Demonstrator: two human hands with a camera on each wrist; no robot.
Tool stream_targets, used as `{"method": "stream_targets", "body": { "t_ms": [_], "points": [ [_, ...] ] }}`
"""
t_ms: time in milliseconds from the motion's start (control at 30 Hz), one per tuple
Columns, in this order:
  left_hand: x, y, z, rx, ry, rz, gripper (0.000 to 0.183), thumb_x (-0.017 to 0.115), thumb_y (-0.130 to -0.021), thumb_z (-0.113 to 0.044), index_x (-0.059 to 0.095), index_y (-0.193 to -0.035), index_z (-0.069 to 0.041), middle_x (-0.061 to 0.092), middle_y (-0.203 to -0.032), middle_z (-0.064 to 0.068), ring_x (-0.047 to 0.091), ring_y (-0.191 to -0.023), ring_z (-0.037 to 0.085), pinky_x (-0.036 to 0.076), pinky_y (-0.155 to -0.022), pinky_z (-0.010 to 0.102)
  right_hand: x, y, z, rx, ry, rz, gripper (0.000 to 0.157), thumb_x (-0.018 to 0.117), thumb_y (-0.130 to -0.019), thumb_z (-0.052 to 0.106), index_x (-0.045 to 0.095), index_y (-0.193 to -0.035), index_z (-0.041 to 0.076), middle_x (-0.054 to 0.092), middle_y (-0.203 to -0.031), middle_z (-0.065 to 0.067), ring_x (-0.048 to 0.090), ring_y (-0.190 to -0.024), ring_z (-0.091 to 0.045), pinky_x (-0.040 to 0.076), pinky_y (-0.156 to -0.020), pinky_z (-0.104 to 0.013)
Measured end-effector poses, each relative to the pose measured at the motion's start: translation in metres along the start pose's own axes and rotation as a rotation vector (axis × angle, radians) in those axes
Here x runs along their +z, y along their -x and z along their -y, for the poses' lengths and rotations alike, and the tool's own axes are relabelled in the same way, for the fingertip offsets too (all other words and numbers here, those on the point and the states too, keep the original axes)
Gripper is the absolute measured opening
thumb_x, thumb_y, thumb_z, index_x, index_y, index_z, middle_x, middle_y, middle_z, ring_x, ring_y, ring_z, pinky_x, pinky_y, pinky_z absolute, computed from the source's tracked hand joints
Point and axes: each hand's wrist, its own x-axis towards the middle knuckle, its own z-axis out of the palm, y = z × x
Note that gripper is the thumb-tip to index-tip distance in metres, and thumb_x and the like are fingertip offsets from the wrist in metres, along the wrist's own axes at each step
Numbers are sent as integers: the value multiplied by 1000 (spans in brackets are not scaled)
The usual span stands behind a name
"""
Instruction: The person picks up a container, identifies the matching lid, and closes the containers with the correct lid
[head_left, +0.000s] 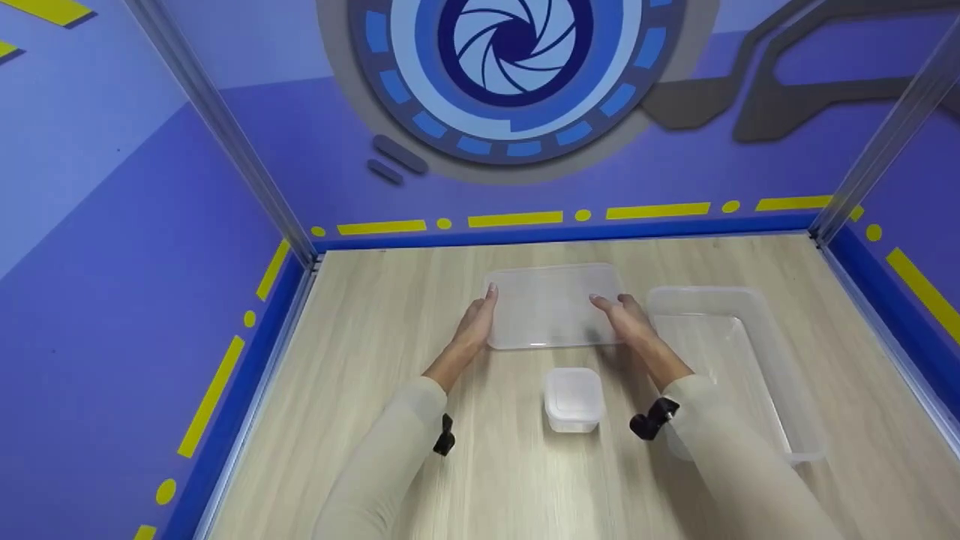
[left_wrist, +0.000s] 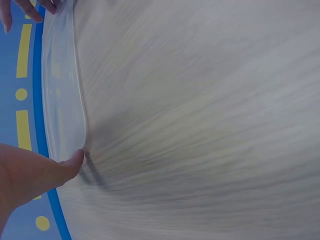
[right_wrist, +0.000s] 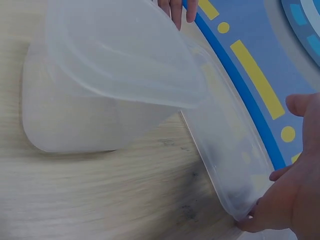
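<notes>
A flat, translucent rectangular lid (head_left: 555, 307) is between my two hands, toward the back of the wooden table. My left hand (head_left: 474, 322) holds its left edge, and in the left wrist view the thumb (left_wrist: 74, 162) meets a corner; the other fingers are hidden. On the right edge is my right hand (head_left: 630, 322), its thumb lying over the top. Fingertips (right_wrist: 244, 224) touch the lid's corner in the right wrist view. Nearer to me, between my forearms, stands a small lidded plastic box (head_left: 574, 401), which looms large in the right wrist view.
A large, clear open plastic container (head_left: 791, 405) stands at the right, partly behind my right forearm. Blue and purple printed walls (head_left: 225, 187) with metal corner posts enclose the wooden table (head_left: 360, 360) at the back and both sides.
</notes>
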Motion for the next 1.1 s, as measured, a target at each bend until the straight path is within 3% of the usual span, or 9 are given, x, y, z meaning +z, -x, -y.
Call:
{"method": "stream_targets", "body": {
  "t_ms": [233, 433, 667, 1100],
  "points": [
    [-5, -2, 0, 23, 48, -33, 95, 22, -104, -76, 30, -165, -3, 32, -169, 20, 24, -159, 39, 16, -129, 52, -1, 3, 1, 10, -68, 38, 95, 54, -106, 53, 10, -166, -6, 13, -172, -30, 19, -158, -45, 19, -128, -55],
    [-9, -2, -2, 34, 83, -50, 90, 21, -107, -72, 31, -165, -4, 34, -168, 19, 24, -159, 37, 15, -130, 49, -5, 5, 7, -14, -63, 56, 91, 52, -107, 50, 12, -166, -6, 13, -172, -30, 16, -159, -45, 16, -129, -56],
    [-13, 1, -9, 0, 89, -58, 93, 22, -104, -76, 28, -167, -7, 28, -172, 16, 21, -160, 36, 14, -130, 51, -11, 10, 17, -31, -114, 78, 94, 54, -106, 54, 11, -167, -3, 12, -174, -27, 12, -160, -42, 13, -129, -57],
    [-13, 13, -26, 46, 81, -87, 96, 21, -104, -77, 29, -166, -5, 29, -171, 17, 21, -160, 38, 14, -129, 55, -23, 20, 22, -80, -169, 161, 88, 48, -110, 48, 4, -169, 1, -1, -176, -22, -2, -162, -41, 2, -129, -60]
  ]
}}
